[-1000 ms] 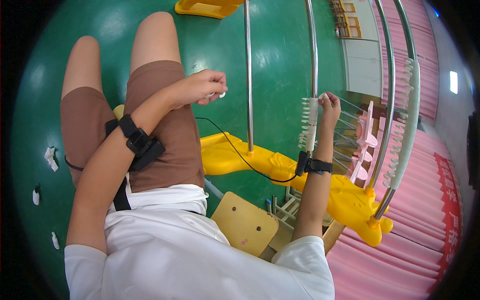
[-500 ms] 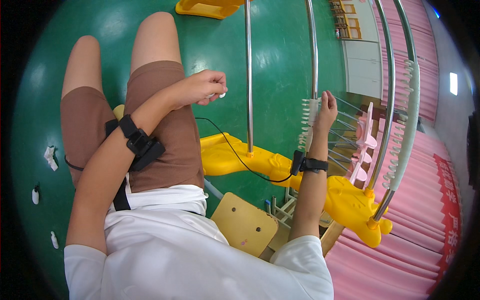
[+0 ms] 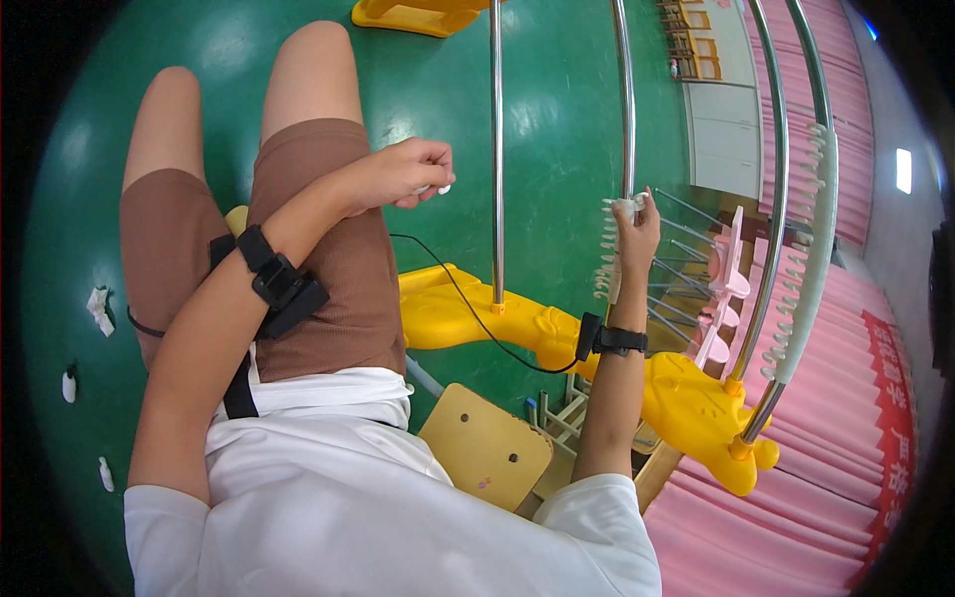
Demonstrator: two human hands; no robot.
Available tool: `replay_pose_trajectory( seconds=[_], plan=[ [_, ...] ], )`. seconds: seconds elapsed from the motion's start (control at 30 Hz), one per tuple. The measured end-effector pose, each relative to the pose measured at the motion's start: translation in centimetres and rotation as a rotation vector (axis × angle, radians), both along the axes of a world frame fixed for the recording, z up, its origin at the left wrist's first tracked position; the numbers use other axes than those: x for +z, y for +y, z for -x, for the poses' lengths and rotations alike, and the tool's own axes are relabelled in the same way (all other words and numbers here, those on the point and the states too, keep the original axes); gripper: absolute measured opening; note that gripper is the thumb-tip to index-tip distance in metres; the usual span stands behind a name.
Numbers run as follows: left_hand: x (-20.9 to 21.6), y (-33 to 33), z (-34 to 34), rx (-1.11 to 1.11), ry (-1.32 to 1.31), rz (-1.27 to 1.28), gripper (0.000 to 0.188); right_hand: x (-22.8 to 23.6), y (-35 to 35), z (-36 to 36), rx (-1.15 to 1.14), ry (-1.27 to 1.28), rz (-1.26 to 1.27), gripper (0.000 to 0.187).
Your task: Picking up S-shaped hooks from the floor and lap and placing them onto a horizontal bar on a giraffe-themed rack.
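Note:
My left hand (image 3: 416, 171) is closed in front of my knee, with a small white piece (image 3: 444, 189) poking out between its fingers. My right hand (image 3: 638, 237) pinches a small, white, clip-like piece (image 3: 640, 202) beside a metal pole (image 3: 625, 99). Below and left of those fingers, a row of white prongs (image 3: 606, 249) lines a pale sleeve on that pole; my hand hides part of it. Another pole farther right carries a long pale sleeve (image 3: 814, 249) with a similar row of prongs. Both my wrists wear black straps.
A yellow animal-shaped plastic base (image 3: 686, 398) holds the poles. A black cable (image 3: 453, 279) runs across to my right wrist. There is a yellow stool seat (image 3: 485, 448) beside me. White bits (image 3: 99, 310) lie on the green floor at left. Pink chairs (image 3: 731, 264) stand beyond the poles.
My right hand has dropped slightly and turned, and a white clip-like piece now shows between its fingers at the pole. My left hand stays nearly still.

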State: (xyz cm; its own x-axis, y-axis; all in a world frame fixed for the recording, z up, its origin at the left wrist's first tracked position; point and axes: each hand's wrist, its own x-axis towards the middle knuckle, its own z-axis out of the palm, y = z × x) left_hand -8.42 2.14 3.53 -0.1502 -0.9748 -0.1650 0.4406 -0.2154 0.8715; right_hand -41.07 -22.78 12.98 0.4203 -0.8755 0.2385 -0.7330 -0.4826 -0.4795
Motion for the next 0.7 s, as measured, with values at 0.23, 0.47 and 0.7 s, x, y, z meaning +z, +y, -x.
replay_pose_trajectory(
  seconds=[0.23,0.47,0.7],
  plan=[
    [0.0,-0.1,0.1,-0.012,0.013,0.003,0.012,1.1,1.4,-1.4,0.027,0.158,0.158,0.058],
    [-0.2,0.0,0.0,-0.007,0.028,0.0,0.013,0.9,-0.1,-1.7,0.062,0.222,0.134,0.058],
    [0.1,0.0,-0.1,-0.019,0.024,-0.006,0.013,0.9,1.5,-2.1,0.001,0.215,0.143,0.062]
  ],
)
